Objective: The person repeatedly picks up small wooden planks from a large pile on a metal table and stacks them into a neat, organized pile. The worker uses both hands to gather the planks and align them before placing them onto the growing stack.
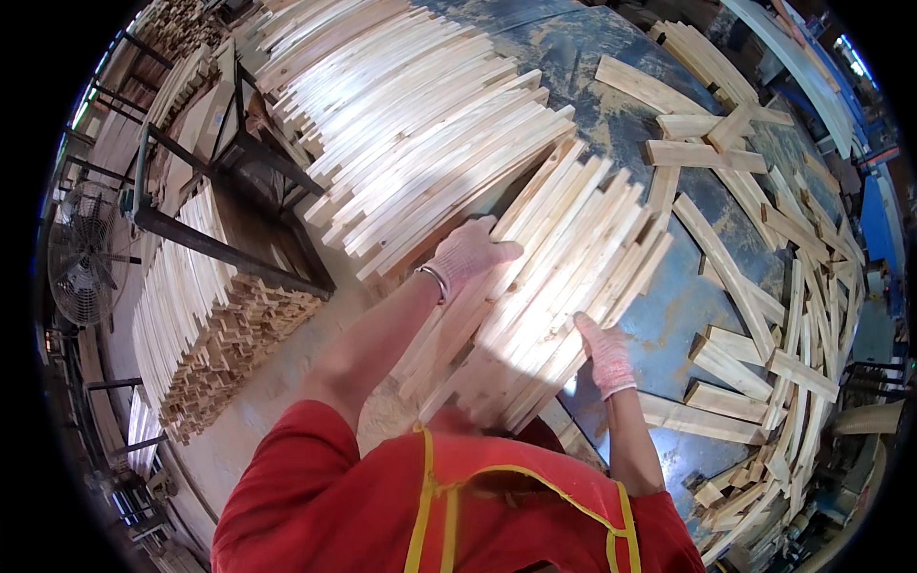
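A bundle of pale wooden strips (549,286), laid side by side with uneven ends, sits between my two hands in front of my body. My left hand (470,256), in a pinkish knit glove, grips its left side with the thumb stretched over the top; the other fingers are mostly hidden. On the opposite side my right hand (607,357), gloved alike, presses the outer strip, thumb on top and fingertips out of sight. Just beyond my left hand lies a large row of similar strips (420,124), a narrow dark gap separating it from the bundle.
Loose boards (731,272) lie criss-crossed on the dusty blue-grey tabletop (669,315) to the right. At left, a tall stack of strips (224,325) stands beside a dark metal frame (229,253). A round caged fan (84,253) is at the far left.
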The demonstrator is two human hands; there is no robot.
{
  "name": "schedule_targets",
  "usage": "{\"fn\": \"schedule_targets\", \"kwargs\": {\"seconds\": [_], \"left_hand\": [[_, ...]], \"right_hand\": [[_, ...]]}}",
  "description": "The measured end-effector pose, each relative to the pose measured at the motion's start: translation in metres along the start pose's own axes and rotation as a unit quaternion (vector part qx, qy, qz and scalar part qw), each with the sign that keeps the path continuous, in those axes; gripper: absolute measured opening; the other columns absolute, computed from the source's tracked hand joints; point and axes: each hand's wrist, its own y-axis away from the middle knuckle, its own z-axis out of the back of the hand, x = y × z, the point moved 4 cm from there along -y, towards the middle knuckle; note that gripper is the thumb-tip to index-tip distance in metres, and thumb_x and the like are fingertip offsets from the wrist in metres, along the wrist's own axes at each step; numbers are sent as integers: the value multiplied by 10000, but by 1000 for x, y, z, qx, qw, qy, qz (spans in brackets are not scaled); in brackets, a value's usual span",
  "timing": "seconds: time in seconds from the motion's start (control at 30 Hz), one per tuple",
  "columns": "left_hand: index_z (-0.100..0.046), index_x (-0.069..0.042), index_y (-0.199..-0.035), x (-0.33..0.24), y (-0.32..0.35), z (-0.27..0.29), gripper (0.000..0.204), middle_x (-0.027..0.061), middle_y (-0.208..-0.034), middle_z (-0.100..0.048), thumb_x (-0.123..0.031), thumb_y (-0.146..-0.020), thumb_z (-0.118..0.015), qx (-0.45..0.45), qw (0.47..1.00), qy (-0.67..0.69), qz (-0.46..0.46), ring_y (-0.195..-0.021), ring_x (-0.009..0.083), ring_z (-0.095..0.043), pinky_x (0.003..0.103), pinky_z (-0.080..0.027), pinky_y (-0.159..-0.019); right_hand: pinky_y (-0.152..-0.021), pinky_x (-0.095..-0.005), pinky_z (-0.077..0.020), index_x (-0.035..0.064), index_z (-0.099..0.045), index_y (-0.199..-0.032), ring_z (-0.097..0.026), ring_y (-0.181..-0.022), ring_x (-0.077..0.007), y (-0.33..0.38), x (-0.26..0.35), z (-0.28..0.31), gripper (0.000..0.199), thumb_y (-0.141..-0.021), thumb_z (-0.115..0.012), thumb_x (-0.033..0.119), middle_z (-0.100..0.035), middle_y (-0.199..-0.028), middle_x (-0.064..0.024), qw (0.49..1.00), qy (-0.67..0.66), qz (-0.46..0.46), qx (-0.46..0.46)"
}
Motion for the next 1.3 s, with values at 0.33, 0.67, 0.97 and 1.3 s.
{"fn": "schedule_targets", "kwargs": {"seconds": [0.33,0.67,0.97,1.3], "left_hand": [[-489,-10,-1569,-147,77,128,1059,256,-1425,-621,-544,-759,-915,-75,861,324,-385,-1388,352,-579,440,-476,-1161],[-272,-47,-1682,-15,54,36,1038,152,-1444,-667,-125,-865,-907,173,785,535,-259,-1279,236,-666,407,-525,-1136],[-187,-7,-1696,21,194,94,1275,295,-1571,-491,-563,-754,-842,-145,948,205,-197,-1394,451,-551,469,-453,-1171],[-249,-25,-1697,260,386,174,1083,211,-1289,-736,-347,-874,-875,-459,815,337,-108,-1132,281,-748,385,-568,-1015]], "right_hand": [[-926,-345,-561,-23,-640,-1322,-698,-967,-193,146,186,66,525,-930,-862,247,-752,-1135,-98,905,8,373,-204],[-1112,-400,-479,-40,-632,-1417,-618,-1272,-232,78,82,31,604,-952,-836,287,-682,-1365,-119,939,101,296,-141],[-877,-394,-584,-94,-649,-1273,-693,-991,-219,70,95,21,556,-928,-841,298,-733,-1101,-127,949,46,304,65],[-902,-411,-585,-45,-701,-1248,-741,-1036,-297,164,175,-326,435,-911,-822,201,-767,-1159,-179,767,305,474,308]]}}
